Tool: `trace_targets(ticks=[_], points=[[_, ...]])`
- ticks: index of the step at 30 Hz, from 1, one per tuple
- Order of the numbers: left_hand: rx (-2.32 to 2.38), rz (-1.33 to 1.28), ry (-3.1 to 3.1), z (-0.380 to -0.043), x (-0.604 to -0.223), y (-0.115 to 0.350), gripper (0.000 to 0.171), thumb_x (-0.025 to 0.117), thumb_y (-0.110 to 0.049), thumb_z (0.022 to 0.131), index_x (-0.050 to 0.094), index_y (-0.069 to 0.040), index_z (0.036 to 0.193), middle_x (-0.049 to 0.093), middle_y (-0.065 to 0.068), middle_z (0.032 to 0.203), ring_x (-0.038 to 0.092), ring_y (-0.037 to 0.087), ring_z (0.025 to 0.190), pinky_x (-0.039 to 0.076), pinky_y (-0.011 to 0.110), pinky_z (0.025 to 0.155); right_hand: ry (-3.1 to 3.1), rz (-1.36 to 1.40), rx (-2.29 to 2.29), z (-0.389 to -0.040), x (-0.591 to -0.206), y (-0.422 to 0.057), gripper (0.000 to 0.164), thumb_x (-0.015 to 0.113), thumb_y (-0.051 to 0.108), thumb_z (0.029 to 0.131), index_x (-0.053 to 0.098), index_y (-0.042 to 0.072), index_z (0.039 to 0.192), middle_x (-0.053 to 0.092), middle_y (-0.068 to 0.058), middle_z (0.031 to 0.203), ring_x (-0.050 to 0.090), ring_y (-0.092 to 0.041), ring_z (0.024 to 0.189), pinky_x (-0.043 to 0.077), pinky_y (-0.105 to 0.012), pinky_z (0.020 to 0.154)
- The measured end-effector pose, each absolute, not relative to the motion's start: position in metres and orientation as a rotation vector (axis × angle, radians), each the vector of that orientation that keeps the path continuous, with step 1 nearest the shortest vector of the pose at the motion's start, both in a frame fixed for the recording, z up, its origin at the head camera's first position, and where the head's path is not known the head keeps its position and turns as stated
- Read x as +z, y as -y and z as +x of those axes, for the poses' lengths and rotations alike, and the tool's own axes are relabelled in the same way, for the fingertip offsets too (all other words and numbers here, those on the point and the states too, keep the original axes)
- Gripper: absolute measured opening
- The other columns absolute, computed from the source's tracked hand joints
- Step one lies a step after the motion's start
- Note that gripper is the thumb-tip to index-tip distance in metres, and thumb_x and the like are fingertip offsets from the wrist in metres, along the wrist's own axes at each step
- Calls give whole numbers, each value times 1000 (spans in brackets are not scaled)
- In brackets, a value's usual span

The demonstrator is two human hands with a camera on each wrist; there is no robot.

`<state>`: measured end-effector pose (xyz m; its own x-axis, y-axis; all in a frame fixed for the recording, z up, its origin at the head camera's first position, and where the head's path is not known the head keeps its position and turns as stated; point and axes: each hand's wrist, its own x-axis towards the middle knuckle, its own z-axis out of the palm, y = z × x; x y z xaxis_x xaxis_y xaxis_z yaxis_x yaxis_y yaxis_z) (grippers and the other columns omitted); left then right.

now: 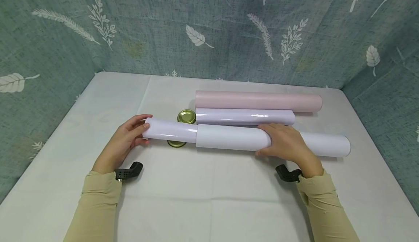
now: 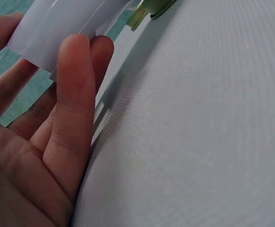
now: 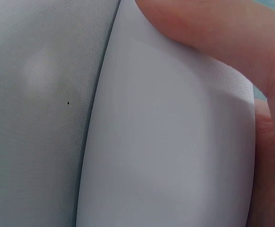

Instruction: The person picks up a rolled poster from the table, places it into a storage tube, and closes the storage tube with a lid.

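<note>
A glossy pale-lavender roll [image 1: 170, 130], apparently of paper or film, runs into the left end of a wider matte white roll [image 1: 229, 137]. My left hand [image 1: 126, 138] holds the lavender roll's free left end between thumb and fingers. In the left wrist view that end [image 2: 52, 33] is tilted, with the fingers curved about it. My right hand [image 1: 283, 142] grips the white roll from above, right of its middle. Up close in the right wrist view, thumb and fingers lie around the white surface [image 3: 166, 132]. How far the lavender roll reaches inside is hidden.
Behind lie a second glossy lavender roll [image 1: 245, 116] and a longer pink roll [image 1: 258, 101], side by side. Two gold-green round lids [image 1: 186, 115] are near the lavender roll, one partly covered by it. A white cloth [image 1: 209, 184] covers the table; leaf-patterned fabric [image 1: 209, 27] surrounds it.
</note>
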<state>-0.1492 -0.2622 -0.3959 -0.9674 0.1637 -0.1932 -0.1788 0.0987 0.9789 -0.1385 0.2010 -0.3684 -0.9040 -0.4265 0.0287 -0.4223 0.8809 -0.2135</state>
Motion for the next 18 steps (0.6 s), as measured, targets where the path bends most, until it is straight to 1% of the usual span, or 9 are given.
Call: trace_targets(ticks=[12, 18], points=[[1903, -39, -2167, -148, -395, 260, 52, 58, -36, 85, 40, -22, 132, 38, 7, 129, 51, 23, 97, 51, 29, 68, -3029, -684, -343, -138, -368, -201, 83, 73, 60, 56, 50, 18, 124, 55, -5, 118, 50, -26, 105, 39, -46, 81], [1869, -26, -2173, -148, -392, 257, 52, 57, -36, 86, 40, -19, 132, 42, 9, 123, 54, 19, 87, 49, 27, 63, -3025, -679, -331, -138, -368, -201, 84, 73, 60, 56, 49, 17, 125, 54, -6, 119, 49, -27, 106, 39, -47, 81]])
